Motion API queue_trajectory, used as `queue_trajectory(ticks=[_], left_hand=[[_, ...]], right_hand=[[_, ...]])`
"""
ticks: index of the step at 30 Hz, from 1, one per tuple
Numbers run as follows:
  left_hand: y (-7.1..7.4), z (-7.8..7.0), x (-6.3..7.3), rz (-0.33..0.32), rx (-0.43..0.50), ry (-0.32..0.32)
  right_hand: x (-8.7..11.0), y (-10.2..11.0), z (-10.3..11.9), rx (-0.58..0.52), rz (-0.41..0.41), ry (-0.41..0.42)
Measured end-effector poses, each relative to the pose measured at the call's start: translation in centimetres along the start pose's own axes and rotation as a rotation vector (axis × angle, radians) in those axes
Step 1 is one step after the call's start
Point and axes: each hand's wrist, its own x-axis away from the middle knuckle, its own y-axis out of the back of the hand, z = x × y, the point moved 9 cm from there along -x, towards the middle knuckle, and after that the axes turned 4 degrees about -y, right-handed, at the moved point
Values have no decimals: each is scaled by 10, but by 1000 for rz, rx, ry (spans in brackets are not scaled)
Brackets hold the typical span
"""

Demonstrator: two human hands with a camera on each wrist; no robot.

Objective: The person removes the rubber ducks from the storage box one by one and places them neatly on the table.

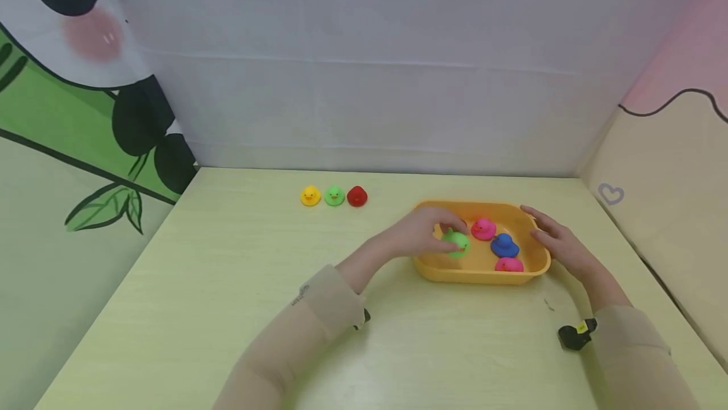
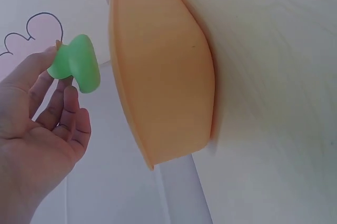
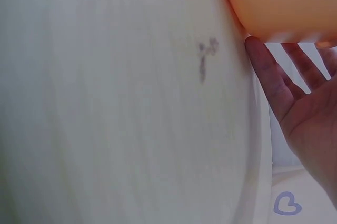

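A green rubber duck [image 1: 457, 242] is pinched between the thumb and fingers of my left hand [image 1: 425, 231], over the left part of a yellow-orange plastic tub [image 1: 461, 276]. The left wrist view has this green duck [image 2: 81, 65] raised above the tub's rim. Inside the tub are a pink duck [image 1: 483, 229], a blue duck [image 1: 504, 246] and another pink duck [image 1: 509, 265], partly hidden by the front wall. My right hand [image 1: 560, 242] rests against the tub's right end; its fingers [image 3: 268, 71] touch the outer wall, extended rather than curled.
Left of the tub, toward the back of the pale wooden table [image 1: 227, 271], a yellow duck [image 1: 310, 196], a green duck [image 1: 334, 196] and a red duck [image 1: 357, 196] stand in a row. A pale cloth wall [image 1: 364, 107] borders the table's back edge.
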Motion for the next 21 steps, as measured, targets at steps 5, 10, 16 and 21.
queue_trajectory(ticks=[5,10,16,21], left_hand=[[15,2,13,-45,8,11],[31,3,24,-89,26,13],[49,-1,35,-148,63,11],[62,-3,42,-215,58,-35]], right_hand=[[-1,-1,0,18,-4,8],[-5,-2,-5,30,-9,5],[-11,-3,-11,19,-6,9],[-15,-5,-17,13,-3,11]])
